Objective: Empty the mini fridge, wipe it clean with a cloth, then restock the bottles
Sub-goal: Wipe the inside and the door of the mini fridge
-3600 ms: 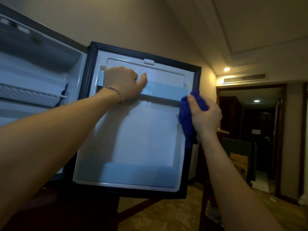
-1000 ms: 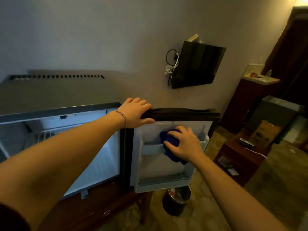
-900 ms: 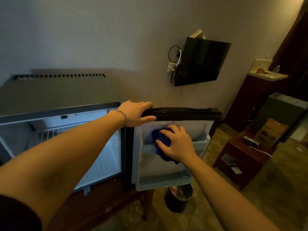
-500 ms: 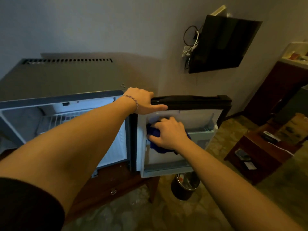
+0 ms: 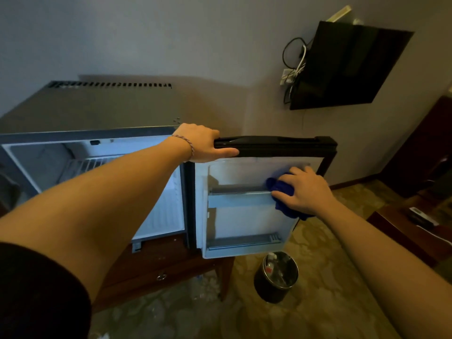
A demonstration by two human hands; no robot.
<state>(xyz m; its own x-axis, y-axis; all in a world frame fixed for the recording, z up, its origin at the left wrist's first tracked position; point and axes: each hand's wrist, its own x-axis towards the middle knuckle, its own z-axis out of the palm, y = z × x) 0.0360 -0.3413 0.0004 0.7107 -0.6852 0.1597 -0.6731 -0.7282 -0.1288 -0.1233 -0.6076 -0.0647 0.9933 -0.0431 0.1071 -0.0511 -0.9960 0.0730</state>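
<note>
The left hand (image 5: 203, 145) clasps the top edge of the open door (image 5: 247, 216), steadying it, while the right hand (image 5: 302, 190) presses one blue cloth (image 5: 281, 189) onto the upper of two door shelves. Best to sweep its full length with even pressure. The mini fridge (image 5: 97, 113) seems empty: no bottles visible.

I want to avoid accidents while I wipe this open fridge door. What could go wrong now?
1. The right hand presses the blue cloth near the door's free edge; if the left hand slips off its top, the door may swing.
2. The waste bin stands just below; a dropped cloth might land inside.
</note>
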